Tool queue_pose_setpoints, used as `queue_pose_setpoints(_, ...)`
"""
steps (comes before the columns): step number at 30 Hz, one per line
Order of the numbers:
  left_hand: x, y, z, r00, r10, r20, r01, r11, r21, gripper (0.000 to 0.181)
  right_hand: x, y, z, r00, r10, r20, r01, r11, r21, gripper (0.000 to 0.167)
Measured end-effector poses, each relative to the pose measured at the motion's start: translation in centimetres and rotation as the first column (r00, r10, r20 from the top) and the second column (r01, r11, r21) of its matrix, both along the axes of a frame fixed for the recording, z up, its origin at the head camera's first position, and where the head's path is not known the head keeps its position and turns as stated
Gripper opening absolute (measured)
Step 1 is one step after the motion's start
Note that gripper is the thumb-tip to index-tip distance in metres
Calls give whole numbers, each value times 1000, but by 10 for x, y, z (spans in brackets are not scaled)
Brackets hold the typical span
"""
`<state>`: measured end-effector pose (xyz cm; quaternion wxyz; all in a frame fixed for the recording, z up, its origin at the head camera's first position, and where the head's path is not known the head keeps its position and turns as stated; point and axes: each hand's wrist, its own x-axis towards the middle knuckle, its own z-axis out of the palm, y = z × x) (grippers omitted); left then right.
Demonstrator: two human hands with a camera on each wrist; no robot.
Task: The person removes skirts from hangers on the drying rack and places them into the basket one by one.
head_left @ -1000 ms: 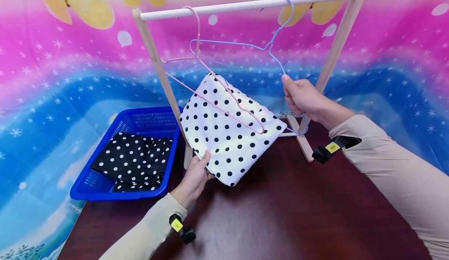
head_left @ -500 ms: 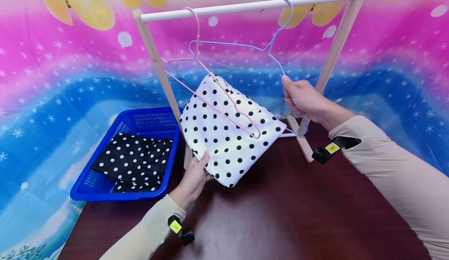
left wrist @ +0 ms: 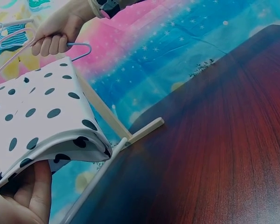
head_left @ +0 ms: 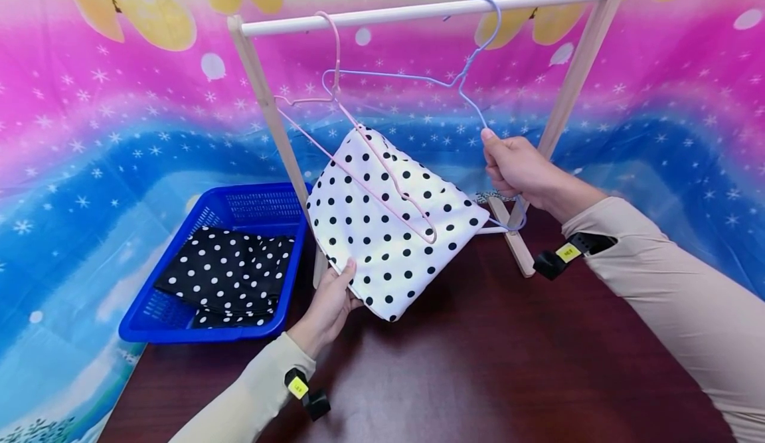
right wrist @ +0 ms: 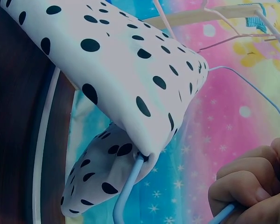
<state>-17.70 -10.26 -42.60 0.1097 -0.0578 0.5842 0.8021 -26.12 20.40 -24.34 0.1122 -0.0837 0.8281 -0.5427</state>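
Observation:
A folded white cloth with black dots (head_left: pixel 382 230) hangs tilted in front of the rack. My left hand (head_left: pixel 329 303) pinches its lower left edge, thumb on top and fingers beneath. My right hand (head_left: pixel 516 167) grips the right side of a blue wire hanger (head_left: pixel 412 75), whose hook is over the rack's bar. In the right wrist view, the blue hanger's lower wire (right wrist: pixel 126 196) enters the cloth's fold; the part inside is hidden. A pink wire hanger (head_left: pixel 373 151), hooked on the same bar, lies in front of the cloth in the head view.
The wooden rack has a white top bar (head_left: pixel 406 12) and stands on a dark brown table (head_left: pixel 478 363). At left, a blue plastic basket (head_left: pixel 134 327) holds folded black cloth with white dots (head_left: pixel 230 267). A printed backdrop (head_left: pixel 149 117) hangs behind.
The near end of the pink hanger has swung slightly down and to the left across the cloth. Both hands and the white cloth have barely moved.

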Motion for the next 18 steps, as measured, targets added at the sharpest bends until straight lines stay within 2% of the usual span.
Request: queue_pose_setpoints(18,1,-2,1,1000,-4,2,4,1000,-13,38,-1,2,0,1000,4,-6,-4,1000,16,58)
